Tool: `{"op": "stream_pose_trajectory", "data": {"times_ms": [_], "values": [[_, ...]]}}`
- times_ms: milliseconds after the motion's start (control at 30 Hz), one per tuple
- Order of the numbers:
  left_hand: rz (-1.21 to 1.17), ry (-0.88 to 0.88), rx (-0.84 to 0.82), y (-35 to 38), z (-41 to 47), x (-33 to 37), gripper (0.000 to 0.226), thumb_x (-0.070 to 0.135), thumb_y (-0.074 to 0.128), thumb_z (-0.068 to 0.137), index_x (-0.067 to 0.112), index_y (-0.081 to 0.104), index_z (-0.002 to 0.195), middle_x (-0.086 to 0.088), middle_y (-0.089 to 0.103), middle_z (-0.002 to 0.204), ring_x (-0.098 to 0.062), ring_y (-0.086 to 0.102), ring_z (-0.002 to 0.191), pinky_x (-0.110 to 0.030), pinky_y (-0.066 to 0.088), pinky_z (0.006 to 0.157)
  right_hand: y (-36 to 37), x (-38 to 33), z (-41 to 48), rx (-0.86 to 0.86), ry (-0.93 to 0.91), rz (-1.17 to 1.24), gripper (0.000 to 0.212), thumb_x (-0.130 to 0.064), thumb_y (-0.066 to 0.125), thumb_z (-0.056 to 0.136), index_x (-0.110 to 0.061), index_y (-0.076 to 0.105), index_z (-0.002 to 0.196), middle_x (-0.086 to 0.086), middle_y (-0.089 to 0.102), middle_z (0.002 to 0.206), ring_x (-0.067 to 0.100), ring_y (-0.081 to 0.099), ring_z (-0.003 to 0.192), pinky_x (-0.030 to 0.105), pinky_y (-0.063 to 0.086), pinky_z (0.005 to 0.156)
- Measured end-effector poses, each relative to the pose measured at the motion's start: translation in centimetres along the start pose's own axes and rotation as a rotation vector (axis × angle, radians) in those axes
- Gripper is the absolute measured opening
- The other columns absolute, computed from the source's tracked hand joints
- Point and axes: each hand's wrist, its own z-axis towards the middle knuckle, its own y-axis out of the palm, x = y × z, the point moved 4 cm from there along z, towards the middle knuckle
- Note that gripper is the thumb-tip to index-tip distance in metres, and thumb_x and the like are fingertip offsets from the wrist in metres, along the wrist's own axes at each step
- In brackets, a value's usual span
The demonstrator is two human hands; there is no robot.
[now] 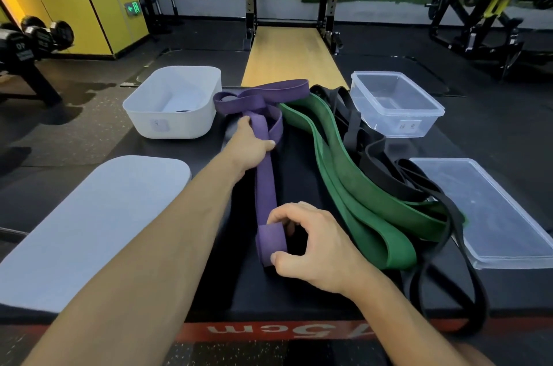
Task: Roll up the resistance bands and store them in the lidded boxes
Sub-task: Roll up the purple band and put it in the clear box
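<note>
- The black platform (299,300) ends just in front of the person, at a red front stripe. The stripe's white lettering is upside down and partly cut by the arms.
- Bare black surface is open between the roll and this near edge, and also in a narrow lane between the purple band (264,186) and the green band (359,186).
- A white box (173,102) stands far left and a clear box (395,105) far right, both without lids. The white lid (89,225) lies near left and the clear lid (493,216) near right.
- The purple band lies in the middle of the platform as a flat strip running away from the person. Its near end is wound in a small roll and its far end is loose loops beside the white box.
- The right hand (314,249) pinches the roll between thumb and curled forefinger.
- The left hand (248,147) lies palm down on the strip, thumb across it and fingers released.
- The black bands (374,162) are tangled behind the green band, and one loop hangs over the front edge.
- The labels on both boxes are too blurred to read.
</note>
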Motion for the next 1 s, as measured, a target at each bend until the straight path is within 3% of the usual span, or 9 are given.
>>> {"op": "stream_pose_trajectory", "data": {"times_ms": [133,233,300,400,467,533,667,800,1000], "values": [[-0.075,0.128,-0.019,-0.2,-0.7,-0.5,0.068,0.005,0.073,0.095,0.018,0.041,0.153,0.008,0.066,0.123,-0.018,0.064,0.117,-0.021,0.054,0.086,-0.1,0.0,0.0,0.013,-0.010,0.015,0.041,-0.047,0.069,0.064,-0.040,0.065,0.105,-0.015,0.062,0.100,0.009,0.060,0.098,0.026,0.050,0.085],[0.105,0.085,0.080,-1.5,-1.6,-0.2,0.091,0.038,0.082,0.089,0.013,0.031,0.159,0.005,0.055,0.138,-0.021,0.055,0.131,-0.028,0.043,0.097,0.0,0.1,0.0,0.017,-0.023,0.013,0.040,-0.047,0.069,0.064,-0.040,0.065,0.104,-0.015,0.063,0.100,0.008,0.060,0.097,0.026,0.050,0.085],[0.323,0.126,0.218,-2.6,-3.2,0.3,0.077,0.053,0.074,0.091,0.013,0.047,0.151,-0.002,0.052,0.150,-0.026,0.049,0.138,-0.034,0.041,0.106,-0.1,0.0,0.0,0.022,-0.037,0.016,0.040,-0.046,0.070,0.065,-0.038,0.066,0.104,-0.016,0.063,0.098,0.008,0.060,0.098,0.026,0.049,0.086],[0.176,0.240,0.296,-3.7,-8.3,0.5,0.007,0.036,0.068,0.096,0.033,0.075,0.096,0.009,0.073,0.111,-0.014,0.067,0.102,-0.035,0.052,0.092,-0.1,0.0,0.1,0.021,-0.049,0.011,0.042,-0.046,0.070,0.064,-0.038,0.067,0.105,-0.016,0.062,0.098,0.007,0.060,0.100,0.024,0.048,0.088],[-0.008,0.183,0.213,-3.8,-12.0,-1.0,0.018,0.025,0.068,0.097,0.032,0.075,0.081,0.010,0.075,0.082,-0.009,0.068,0.072,-0.034,0.057,0.074,0.0,0.0,0.1,0.022,-0.061,-0.003,0.043,-0.047,0.069,0.063,-0.037,0.067,0.105,-0.021,0.060,0.099,0.006,0.059,0.100,0.020,0.047,0.088],[-0.071,0.104,0.101,-3.4,-15.6,-2.7,0.024,0.013,0.066,0.098,0.028,0.077,0.083,0.005,0.075,0.074,-0.010,0.067,0.061,-0.030,0.057,0.065,0.1,-0.1,0.0,0.019,-0.071,-0.012,0.043,-0.046,0.068,0.063,-0.036,0.066,0.105,-0.023,0.058,0.101,0.007,0.058,0.101,0.018,0.045,0.088],[-0.126,0.065,-0.047,-2.4,-19.2,-4.4,0.030,0.003,0.061,0.099,0.026,0.081,0.100,0.005,0.079,0.090,-0.012,0.076,0.083,-0.032,0.063,0.080,0.2,-0.2,0.1,0.020,-0.105,0.005,0.035,-0.038,0.072,0.065,-0.033,0.065,0.099,-0.014,0.055,0.104,0.014,0.058,0.096,0.026,0.048,0.084],[-0.055,0.168,-0.125,-2.5,-19.1,-4.5,0.028,0.013,0.069,0.098,0.032,0.075,0.118,0.012,0.075,0.113,-0.012,0.075,0.094,-0.034,0.061,0.089,0.2,-0.4,-0.1,0.016,-0.115,-0.020,0.033,-0.037,0.071,0.065,-0.034,0.061,0.096,-0.010,0.056,0.097,0.017,0.055,0.086,0.032,0.049,0.075],[0.003,0.313,-0.250,-2.5,-19.9,-4.6,0.060,0.014,0.088,0.082,0.044,0.067,0.129,0.017,0.064,0.127,-0.016,0.069,0.103,-0.028,0.059,0.091,0.0,-0.2,0.0,0.043,-0.082,-0.001,0.039,-0.040,0.070,0.066,-0.029,0.069,0.103,-0.007,0.061,0.094,0.018,0.059,0.087,0.033,0.049,0.078]]}}
